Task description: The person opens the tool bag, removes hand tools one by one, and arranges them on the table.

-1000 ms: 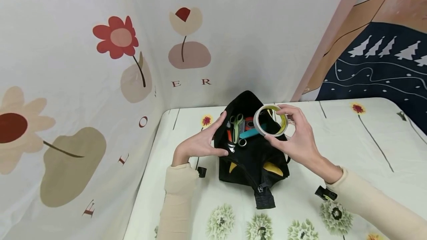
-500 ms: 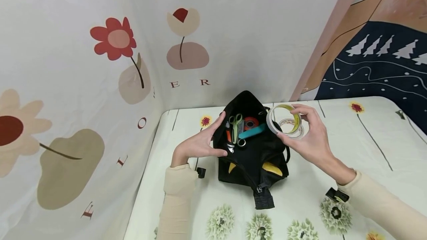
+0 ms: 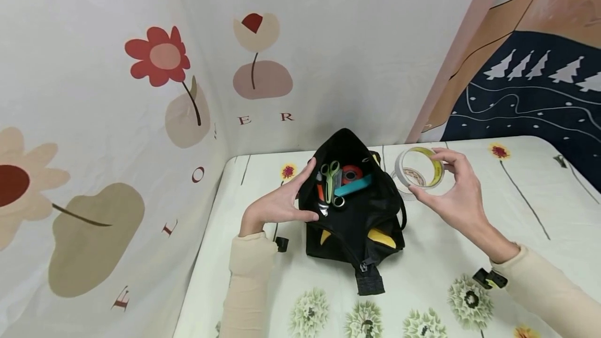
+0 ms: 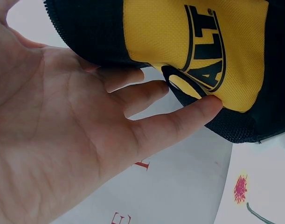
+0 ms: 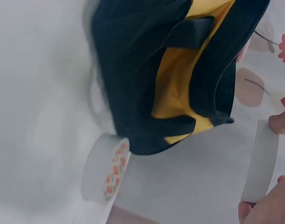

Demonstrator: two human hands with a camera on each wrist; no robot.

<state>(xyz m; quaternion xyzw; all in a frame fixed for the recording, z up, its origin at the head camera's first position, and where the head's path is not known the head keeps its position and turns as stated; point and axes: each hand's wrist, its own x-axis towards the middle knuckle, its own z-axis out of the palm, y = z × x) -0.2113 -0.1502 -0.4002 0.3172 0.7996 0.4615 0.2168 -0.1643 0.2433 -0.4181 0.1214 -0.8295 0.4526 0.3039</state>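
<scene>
My right hand (image 3: 453, 186) pinches a white roll of tape (image 3: 401, 171) with a yellow inner ring, held up right of the bag; in the right wrist view this roll (image 5: 261, 163) is edge-on. Behind it, in the head view, a second roll of tape (image 3: 406, 192) stands on the table beside the bag, with orange print inside. My left hand (image 3: 286, 202) is spread at the left rim of a black-and-yellow tool bag (image 3: 371, 213). In the left wrist view its straight fingers touch the bag's yellow side (image 4: 235, 46), which carries black lettering.
Inside the open bag lie green-handled scissors (image 3: 330, 181), a round red item (image 3: 351, 173), a teal bar (image 3: 354, 185) and an orange-handled tool (image 3: 321, 186). A flowered cloth (image 3: 497, 213) covers the table. Printed fabric walls (image 3: 328, 67) rise behind and at the left.
My right hand has carried its roll of tape rightward, from over the bag's mouth to beyond its right side, bringing the second roll into view. My left hand keeps its place at the rim.
</scene>
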